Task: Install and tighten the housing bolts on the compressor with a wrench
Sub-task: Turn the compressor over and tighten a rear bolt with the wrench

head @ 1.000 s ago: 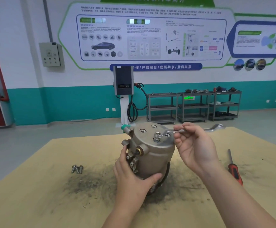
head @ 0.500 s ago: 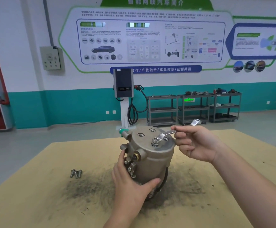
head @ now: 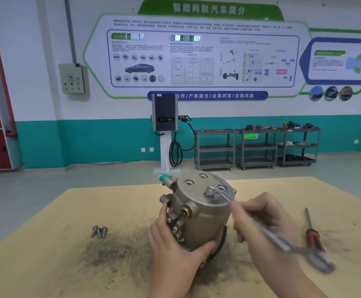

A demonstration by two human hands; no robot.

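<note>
centrally, the compressor point(head: 198, 211) stands on end on the tan desk point(head: 46, 254), over a dark smear of grime, its round housing face tilted up and toward the far right. one bolt point(head: 210, 192) sits in that face with the ring end of the wrench point(head: 269, 235) over it; other bolt holes in the face show open. the wrench handle runs near and right from the bolt, blurred along its length, its free end out past the hand. the right hand point(head: 267, 229) has its fingers curled around the handle, just right of the compressor. the left hand point(head: 175, 248) wraps the near left side of the body, thumb along the bottom edge and fingers against the fittings. three loose bolts point(head: 99, 231) lie together on the desk, well apart to the left. a red and black screwdriver point(head: 312, 235) lies to the right, near the wrench's free end. grey shelf carts point(head: 257, 147) stand against the far wall.
</note>
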